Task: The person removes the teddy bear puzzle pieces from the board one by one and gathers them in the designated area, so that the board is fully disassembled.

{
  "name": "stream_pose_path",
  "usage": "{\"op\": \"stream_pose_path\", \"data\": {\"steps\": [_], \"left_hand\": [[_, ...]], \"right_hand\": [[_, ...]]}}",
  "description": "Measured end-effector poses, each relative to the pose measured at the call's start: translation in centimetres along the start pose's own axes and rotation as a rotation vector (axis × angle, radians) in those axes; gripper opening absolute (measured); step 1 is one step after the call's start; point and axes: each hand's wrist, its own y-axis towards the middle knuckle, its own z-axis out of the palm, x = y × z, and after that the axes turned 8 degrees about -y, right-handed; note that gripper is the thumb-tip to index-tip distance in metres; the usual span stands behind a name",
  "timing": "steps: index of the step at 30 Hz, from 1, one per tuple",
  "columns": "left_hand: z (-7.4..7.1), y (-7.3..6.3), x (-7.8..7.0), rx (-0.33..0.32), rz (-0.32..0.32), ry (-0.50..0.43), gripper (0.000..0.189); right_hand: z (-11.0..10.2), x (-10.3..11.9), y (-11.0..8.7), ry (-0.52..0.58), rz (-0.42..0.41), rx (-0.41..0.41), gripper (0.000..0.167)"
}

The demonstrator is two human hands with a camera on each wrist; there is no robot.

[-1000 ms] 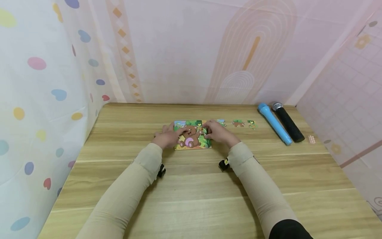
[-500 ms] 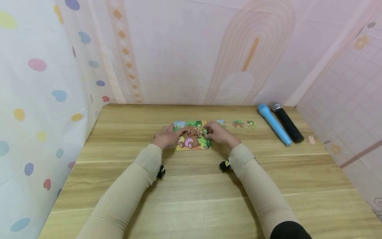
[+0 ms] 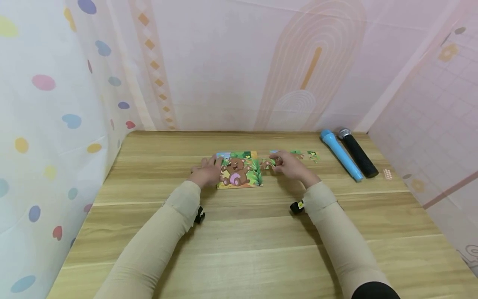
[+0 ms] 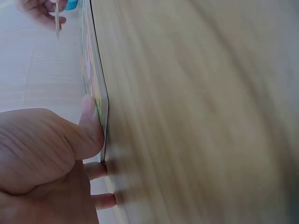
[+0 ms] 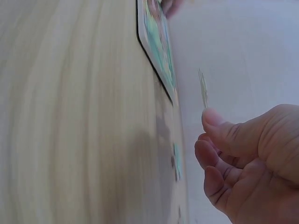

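A jigsaw board with a brown bear picture [image 3: 236,174] lies flat on the table. My left hand [image 3: 207,171] rests at its left edge; in the left wrist view the thumb [image 4: 92,133] presses on the board's edge and two fingertips reach down beside it. Just right of the board, my right hand [image 3: 291,166] pinches a thin jigsaw piece [image 3: 266,164] between thumb and fingers, held above the table. The right wrist view shows that piece [image 5: 203,88] edge-on, raised past the thumb tip.
Several loose jigsaw pieces [image 3: 313,156] lie in a row behind and right of my right hand, partly covered by it. A blue microphone [image 3: 341,154] and a black microphone [image 3: 357,153] lie at the back right, with a small dotted card [image 3: 388,174] beside them. Patterned cloth walls border the table.
My right hand has moved right, off the board, carrying a jigsaw piece with it. My left index finger has drawn back from the bear picture to the board's left edge.
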Motion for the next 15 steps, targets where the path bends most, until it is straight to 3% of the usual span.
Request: {"op": "stream_pose_path", "data": {"steps": [15], "left_hand": [[0.1, 0.2, 0.1, 0.003, -0.009, 0.030, 0.079]], "right_hand": [[-2.9, -5.1, -3.5, -0.039, 0.067, -0.051, 0.049]]}}
